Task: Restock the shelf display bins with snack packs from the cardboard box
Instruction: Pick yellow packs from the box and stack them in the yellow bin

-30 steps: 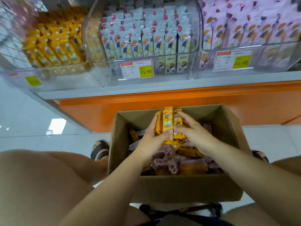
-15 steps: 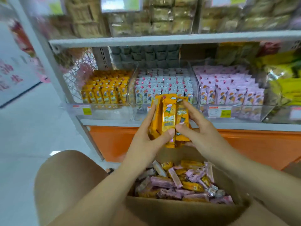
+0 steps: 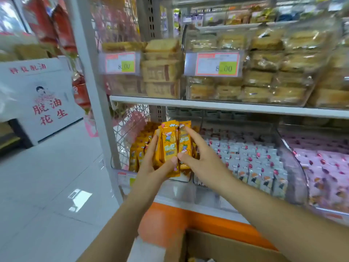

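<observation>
**Fingers (image 3: 151,148) of both hands pinch a bundle of orange snack packs (image 3: 170,146) before the leftmost bin**

Far left, a white sign (image 3: 43,99) with red characters stands on the pale tiled floor (image 3: 47,186); next comes the grey shelf upright (image 3: 94,91), then a wire mesh panel (image 3: 122,133) closing the shelf end; just beside the mesh, the leftmost display bin (image 3: 122,184) holds rows of stocked orange packs (image 3: 137,150) standing upright.

The left hand (image 3: 151,167) is raised in front of that bin, its fingers curled round the bundle's left side, its thumb pressed across the lower front; the bundle stands upright between the hands, over the bin's front edge and well apart from the cardboard box (image 3: 217,246); the right hand (image 3: 204,165) grips the bundle's right side, forefinger stretched up along the outer pack, thumb pressed on the lower front just beside the left thumb.

Further right, the middle bin holds white packs (image 3: 255,157); the last bin holds pink packs (image 3: 324,167); above them a shelf board (image 3: 226,106) carries wrapped bread (image 3: 264,78) behind two price tags (image 3: 217,64) reading 8.00; low at the right, the box's open top shows under the right forearm, against the orange shelf base (image 3: 179,220).
</observation>
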The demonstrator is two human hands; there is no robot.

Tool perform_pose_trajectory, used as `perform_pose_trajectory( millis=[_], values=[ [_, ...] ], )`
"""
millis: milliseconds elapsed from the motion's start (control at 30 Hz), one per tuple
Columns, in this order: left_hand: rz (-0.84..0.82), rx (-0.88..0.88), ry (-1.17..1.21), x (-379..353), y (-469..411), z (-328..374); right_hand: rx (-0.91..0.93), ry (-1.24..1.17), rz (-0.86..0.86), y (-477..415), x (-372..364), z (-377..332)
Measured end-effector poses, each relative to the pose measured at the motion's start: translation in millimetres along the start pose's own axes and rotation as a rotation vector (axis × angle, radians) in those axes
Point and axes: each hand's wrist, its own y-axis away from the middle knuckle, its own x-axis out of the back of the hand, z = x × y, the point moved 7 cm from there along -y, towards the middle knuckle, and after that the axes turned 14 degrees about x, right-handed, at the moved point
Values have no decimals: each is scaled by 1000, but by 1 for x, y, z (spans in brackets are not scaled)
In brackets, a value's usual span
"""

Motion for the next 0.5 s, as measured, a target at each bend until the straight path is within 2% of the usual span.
perform_pose_trajectory(
  millis=[233,500],
  values=[
    [124,49,18,51,-101,-1,-22,94,-10,-108,-18,58],
    [252,38,-107,87,-144,-17,-7,421,-52,-143,-26,93]
  ],
)
